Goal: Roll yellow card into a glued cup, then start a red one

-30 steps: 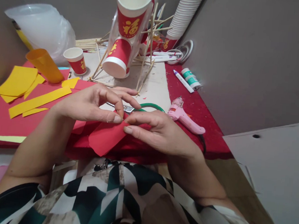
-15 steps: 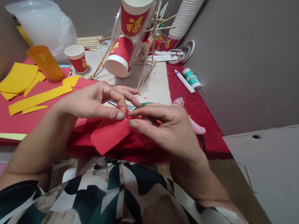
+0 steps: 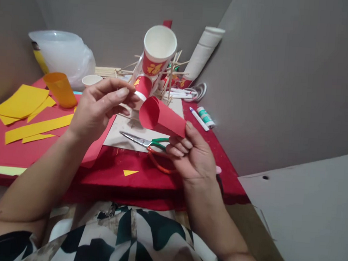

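Observation:
A piece of red paper [image 3: 170, 118], rolled into a tube with its round opening facing left, is raised above the table's front. My right hand [image 3: 193, 152] pinches its right end between thumb and fingers. To the left of the tube's opening, apart from it, is my left hand [image 3: 104, 103], thumb and forefinger closed together; whether they hold anything small cannot be made out. Beneath the paper lie scissors [image 3: 143, 141] with green and orange handles, partly hidden by my right hand. A small yellow paper triangle [image 3: 130, 173] rests on the red cloth.
Paper cups [image 3: 159, 45] are stacked among wooden sticks [image 3: 109, 72] at the back. Left stand an orange cup [image 3: 61, 91] and a white plastic bag [image 3: 68, 58], near yellow paper sheets [image 3: 25, 100]. A marker [image 3: 199, 119] and green-white rolls [image 3: 205, 117] lie right.
The red paper has gone from hanging low between both hands to a raised tube in my right hand. My left hand has let go and moved left. The scissors now show more fully.

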A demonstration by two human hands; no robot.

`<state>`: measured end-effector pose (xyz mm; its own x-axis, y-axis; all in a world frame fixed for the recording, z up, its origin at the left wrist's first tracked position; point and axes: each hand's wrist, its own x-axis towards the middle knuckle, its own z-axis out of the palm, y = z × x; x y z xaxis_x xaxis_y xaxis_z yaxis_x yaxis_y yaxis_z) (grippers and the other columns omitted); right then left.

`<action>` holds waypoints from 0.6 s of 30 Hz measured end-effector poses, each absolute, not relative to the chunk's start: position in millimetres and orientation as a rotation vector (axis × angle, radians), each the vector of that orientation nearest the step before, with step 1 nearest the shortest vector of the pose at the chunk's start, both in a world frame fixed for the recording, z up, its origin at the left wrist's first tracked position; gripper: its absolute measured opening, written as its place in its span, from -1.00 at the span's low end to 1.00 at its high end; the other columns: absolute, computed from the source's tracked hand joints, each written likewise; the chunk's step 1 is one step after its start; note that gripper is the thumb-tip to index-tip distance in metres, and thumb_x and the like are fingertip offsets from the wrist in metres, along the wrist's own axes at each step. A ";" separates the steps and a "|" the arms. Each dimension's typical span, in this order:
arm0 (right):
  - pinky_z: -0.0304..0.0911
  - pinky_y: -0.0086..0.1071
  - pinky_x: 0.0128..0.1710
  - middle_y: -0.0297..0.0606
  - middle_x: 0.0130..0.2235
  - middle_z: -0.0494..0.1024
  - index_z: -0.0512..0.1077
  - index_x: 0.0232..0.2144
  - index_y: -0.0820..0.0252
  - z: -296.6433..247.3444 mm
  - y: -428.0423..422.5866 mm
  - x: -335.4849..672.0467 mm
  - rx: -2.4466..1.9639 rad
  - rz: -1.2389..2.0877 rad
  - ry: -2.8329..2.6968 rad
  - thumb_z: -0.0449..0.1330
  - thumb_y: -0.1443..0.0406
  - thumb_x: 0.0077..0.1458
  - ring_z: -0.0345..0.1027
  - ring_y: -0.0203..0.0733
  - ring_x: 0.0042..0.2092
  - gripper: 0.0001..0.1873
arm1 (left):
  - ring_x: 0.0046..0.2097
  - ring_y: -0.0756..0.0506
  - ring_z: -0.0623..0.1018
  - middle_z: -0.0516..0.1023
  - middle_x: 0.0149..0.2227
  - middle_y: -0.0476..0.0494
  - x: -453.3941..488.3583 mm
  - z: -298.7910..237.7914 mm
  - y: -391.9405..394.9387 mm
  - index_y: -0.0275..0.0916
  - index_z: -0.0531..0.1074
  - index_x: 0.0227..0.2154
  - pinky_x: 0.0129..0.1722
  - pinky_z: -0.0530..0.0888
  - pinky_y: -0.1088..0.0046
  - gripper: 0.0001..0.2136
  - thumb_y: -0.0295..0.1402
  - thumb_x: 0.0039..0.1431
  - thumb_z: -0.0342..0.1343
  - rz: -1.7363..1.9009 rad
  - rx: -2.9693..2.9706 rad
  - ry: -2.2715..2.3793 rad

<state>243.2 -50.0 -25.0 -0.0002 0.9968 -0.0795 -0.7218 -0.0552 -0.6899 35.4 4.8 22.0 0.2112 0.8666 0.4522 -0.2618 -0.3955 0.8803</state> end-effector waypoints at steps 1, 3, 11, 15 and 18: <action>-0.10 -0.67 -0.73 -0.66 -0.69 -0.09 0.19 -0.61 0.16 -25.0 -47.9 243.3 -0.629 1.553 -0.483 0.46 0.28 -0.12 -0.22 -0.52 -0.67 -0.55 | -0.42 0.02 0.58 0.63 -0.40 -0.06 35.3 21.3 4.2 -0.19 0.57 -0.39 -0.48 0.52 0.55 -0.81 -0.20 0.03 0.34 1.451 1.461 0.615; -0.08 -0.68 -0.73 -0.66 -0.68 -0.08 0.17 -0.59 0.16 -25.1 -45.5 242.2 -0.589 1.585 -0.407 0.43 0.31 -0.08 -0.17 -0.52 -0.68 -0.56 | -0.54 0.07 0.49 0.62 -0.43 -0.06 36.7 18.8 1.0 -0.23 0.56 -0.41 -0.57 0.47 0.57 -0.83 -0.23 0.05 0.33 1.518 1.513 0.631; -0.02 -0.66 -0.74 -0.68 -0.69 0.06 0.23 -0.54 0.16 -27.4 -47.4 234.4 -0.545 1.597 -0.300 0.49 0.37 -0.18 -0.02 -0.54 -0.68 -0.56 | -0.63 0.13 0.36 0.65 -0.37 -0.09 47.6 11.3 -17.9 -0.25 0.60 -0.19 -0.66 0.34 0.59 -0.79 -0.31 0.10 0.30 1.511 1.853 0.657; -0.01 -0.66 -0.74 -0.68 -0.71 0.06 0.20 -0.55 0.16 -29.3 -47.0 231.3 -0.539 1.649 -0.311 0.47 0.37 -0.14 -0.02 -0.53 -0.69 -0.56 | -0.54 0.13 0.43 0.65 -0.13 -0.24 47.6 8.9 -19.9 -0.25 0.60 -0.19 -0.59 0.40 0.62 -0.81 -0.38 0.11 0.28 1.635 2.088 0.597; -0.02 -0.66 -0.74 -0.69 -0.71 0.05 0.21 -0.53 0.16 -30.2 -47.2 229.7 -0.552 1.678 -0.286 0.45 0.38 -0.10 -0.03 -0.53 -0.69 -0.58 | -0.47 0.11 0.49 0.58 0.01 -0.32 47.0 5.2 -20.3 -0.25 0.58 -0.16 -0.51 0.47 0.60 -0.78 -0.43 0.10 0.29 1.784 2.230 0.545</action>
<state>229.7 -47.2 -30.2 -0.1010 0.9753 -0.1964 -0.8555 -0.1859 -0.4833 47.0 -20.3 5.2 0.1879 0.4262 0.8849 0.1407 -0.9033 0.4052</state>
